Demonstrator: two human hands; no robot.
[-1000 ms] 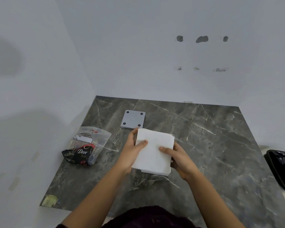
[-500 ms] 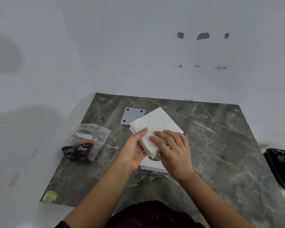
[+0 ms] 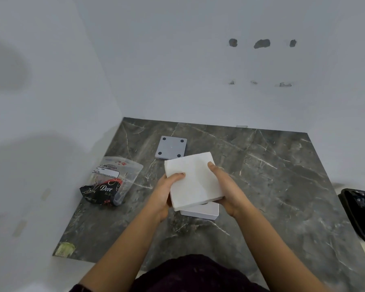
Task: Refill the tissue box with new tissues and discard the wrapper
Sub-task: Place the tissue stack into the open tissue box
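Note:
A square stack of white tissues (image 3: 193, 180) is held above the table between both hands. My left hand (image 3: 163, 193) grips its left edge, thumb on top. My right hand (image 3: 226, 186) grips its right edge. Under the stack, partly hidden, the white tissue box (image 3: 202, 211) rests on the dark marble table (image 3: 272, 186). The box's grey base plate (image 3: 171, 147), with black feet at its corners, lies behind the stack. The emptied plastic wrapper (image 3: 112, 182), clear and black with "Dove" printed on it, lies to the left.
White walls close in the table on the left and at the back. A black-lined bin (image 3: 360, 213) stands beyond the table's right edge. A yellowish sticker (image 3: 64, 248) marks the table's near left corner.
The tissue stack was lifted off the white box, turned, and is now held flat by both edges above it. My right hand moved from the stack's top to its right side.

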